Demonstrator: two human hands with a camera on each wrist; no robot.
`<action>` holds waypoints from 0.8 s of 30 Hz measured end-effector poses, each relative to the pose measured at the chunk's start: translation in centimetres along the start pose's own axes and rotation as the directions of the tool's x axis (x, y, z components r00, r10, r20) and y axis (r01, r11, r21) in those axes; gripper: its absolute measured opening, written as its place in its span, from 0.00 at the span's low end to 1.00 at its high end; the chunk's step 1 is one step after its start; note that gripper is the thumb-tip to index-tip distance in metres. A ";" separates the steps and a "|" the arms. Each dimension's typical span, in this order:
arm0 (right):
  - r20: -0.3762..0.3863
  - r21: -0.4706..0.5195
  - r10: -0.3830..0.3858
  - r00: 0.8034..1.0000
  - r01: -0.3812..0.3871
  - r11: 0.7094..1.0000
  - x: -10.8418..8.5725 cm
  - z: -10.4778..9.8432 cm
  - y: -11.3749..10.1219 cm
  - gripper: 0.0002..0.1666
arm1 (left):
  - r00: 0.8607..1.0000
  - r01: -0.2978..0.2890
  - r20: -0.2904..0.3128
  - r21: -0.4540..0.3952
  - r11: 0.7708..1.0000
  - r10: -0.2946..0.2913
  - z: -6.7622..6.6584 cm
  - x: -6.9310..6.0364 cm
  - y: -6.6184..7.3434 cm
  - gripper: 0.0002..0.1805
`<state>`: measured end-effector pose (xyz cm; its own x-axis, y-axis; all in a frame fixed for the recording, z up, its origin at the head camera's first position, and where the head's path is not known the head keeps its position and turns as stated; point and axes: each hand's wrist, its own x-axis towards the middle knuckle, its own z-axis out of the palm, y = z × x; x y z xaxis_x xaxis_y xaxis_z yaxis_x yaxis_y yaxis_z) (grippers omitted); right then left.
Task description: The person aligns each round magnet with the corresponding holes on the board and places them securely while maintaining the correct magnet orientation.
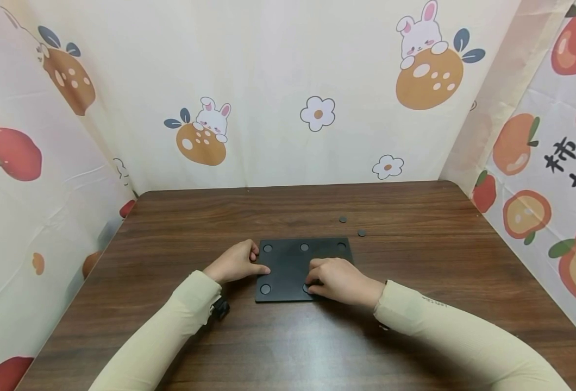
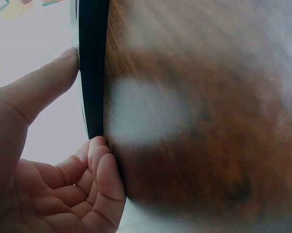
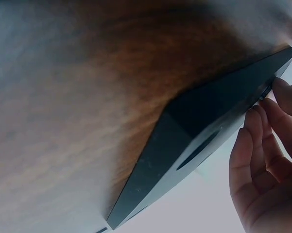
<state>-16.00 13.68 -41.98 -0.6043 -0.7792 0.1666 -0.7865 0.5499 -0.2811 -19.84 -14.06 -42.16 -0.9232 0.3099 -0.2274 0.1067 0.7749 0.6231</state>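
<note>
A black rectangular board (image 1: 288,266) with round recesses along its near and far sides lies flat on the table. My left hand (image 1: 236,263) holds its left edge. In the left wrist view the left thumb (image 2: 63,68) lies on the board's top face, and the curled fingers (image 2: 107,174) touch its side. At the near middle recess, my right hand (image 1: 339,279) pinches a small dark disc (image 3: 266,90) between thumb and fingertips. Another round recess (image 3: 199,150) near the corner shows in the right wrist view. The right hand hides part of the board's near right side in the head view.
Two small dark discs, a farther one (image 1: 343,219) and a nearer one (image 1: 362,233), lie loose beyond the board's far right corner. The brown wood-grain table (image 1: 195,217) stands against a patterned curtain (image 1: 268,81) at the back and sides.
</note>
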 end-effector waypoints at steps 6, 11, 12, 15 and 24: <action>0.001 -0.014 -0.005 1.000 0.005 1.000 0.0 0.0 0.0 0.04 | 1.000 -0.001 -0.003 -0.002 1.000 0.001 0.0 0.1 -0.1 0.27; 0.008 -0.017 0.004 1.000 -0.004 1.000 0.0 0.1 0.0 0.05 | 1.000 0.003 -0.004 -0.004 1.000 -0.003 0.0 0.1 -0.1 0.27; 0.009 -0.016 0.007 1.000 -0.006 1.000 0.0 0.1 0.0 0.05 | 1.000 0.005 -0.003 -0.006 1.000 -0.005 0.1 0.1 -0.1 0.27; 0.011 -0.013 0.011 1.000 -0.011 1.000 0.0 0.1 0.0 0.05 | 1.000 0.008 -0.003 -0.008 1.000 -0.008 0.0 0.0 -0.1 0.27; 0.017 -0.001 0.024 1.000 -0.024 1.000 0.1 0.0 -0.1 0.05 | 1.000 0.009 -0.002 -0.007 1.000 -0.009 0.1 0.1 -0.1 0.28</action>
<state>-16.02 13.56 -41.99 -0.6209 -0.7706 0.1435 -0.7718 0.5689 -0.2840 -19.88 -14.11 -42.31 -0.9247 0.3022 -0.2317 0.0958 0.7736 0.6264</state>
